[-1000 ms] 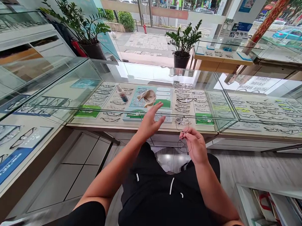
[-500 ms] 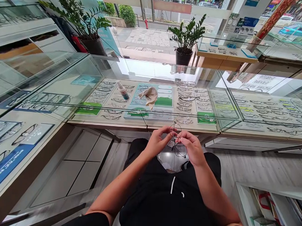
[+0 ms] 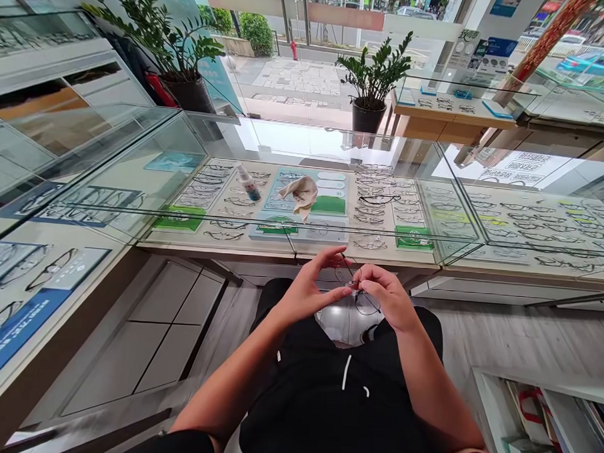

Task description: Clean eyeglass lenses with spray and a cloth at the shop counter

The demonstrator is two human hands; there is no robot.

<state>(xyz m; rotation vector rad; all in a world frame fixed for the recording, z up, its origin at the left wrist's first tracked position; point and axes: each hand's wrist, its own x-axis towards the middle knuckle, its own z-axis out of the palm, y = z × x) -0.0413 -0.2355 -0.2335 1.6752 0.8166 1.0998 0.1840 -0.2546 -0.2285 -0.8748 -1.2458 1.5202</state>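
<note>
A pair of thin-rimmed round eyeglasses (image 3: 367, 305) is held over my lap, just in front of the display counter's edge. My left hand (image 3: 312, 287) has its thumb and index finger set apart around one rim, touching the frame at top and bottom. At the middle of the frame, the fingers of my right hand (image 3: 390, 296) are pinched together, partly hiding the bridge. The lower round rim hangs below the right fingers. On the glass counter ahead are a crumpled beige cloth (image 3: 303, 192) and a small spray bottle (image 3: 248, 183).
The glass display counter (image 3: 221, 250) spans the front, with rows of eyeglasses inside; another case (image 3: 86, 290) runs along the left. Potted plants (image 3: 368, 112) stand by the window. An open white shelf (image 3: 492, 402) with books and boxes is at lower right.
My left thumb and index finger have spread wider around the rim, with the thumb lower. The eyeglasses have tilted and shifted slightly. My right hand still pinches the frame.
</note>
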